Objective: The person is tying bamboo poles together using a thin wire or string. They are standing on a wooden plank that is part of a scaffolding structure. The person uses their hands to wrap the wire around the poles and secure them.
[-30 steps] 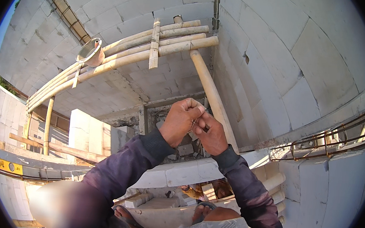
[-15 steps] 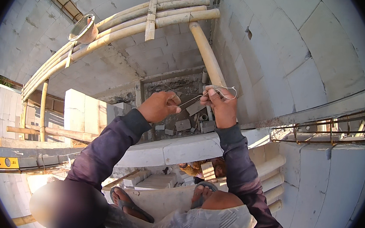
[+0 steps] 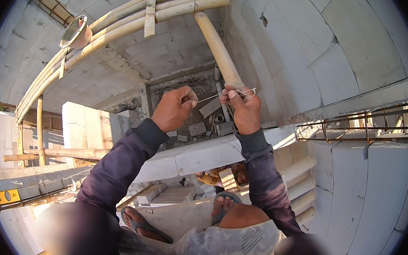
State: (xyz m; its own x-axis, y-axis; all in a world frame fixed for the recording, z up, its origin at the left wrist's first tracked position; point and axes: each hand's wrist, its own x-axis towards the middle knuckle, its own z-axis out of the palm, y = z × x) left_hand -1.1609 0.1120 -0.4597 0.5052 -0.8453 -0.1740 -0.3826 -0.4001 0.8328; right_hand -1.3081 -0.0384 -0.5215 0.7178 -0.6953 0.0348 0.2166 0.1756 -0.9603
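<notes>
Seen from a head camera looking down from a height on a building site, two bare hands are raised in front of the wearer, each closed on one end of a thin length of metal wire (image 3: 216,96); the wire runs taut between them, slanting up from the left hand (image 3: 173,109) to the right hand (image 3: 244,109), and it doubles back in a narrow loop over the right-hand fingers (image 3: 235,94); the left hand is curled into a loose fist with thumb and forefinger pinching the lower end; the right hand is closed too, its fingertips clamped on the looped end. The wire looks very light and springy, stiff enough to hold a bend yet easy to kink; it is probably smooth and could slip through bare skin, and its cut ends may prick, so the safest hold seems to be a firm pinch a little back from each tip. Both forearms, in dark purple sleeves (image 3: 114,168), rise from the lower edge and converge, elbows bent, wrists near one another. Just behind the hands a bamboo pole (image 3: 217,44) slants upward to meet a bundle of bamboo poles (image 3: 125,25) crossing walls of pale concrete blocks (image 3: 364,39); a rusty rebar cage (image 3: 357,125) lies along the wall top at right; below are the wearer's sandalled feet (image 3: 141,223).
</notes>
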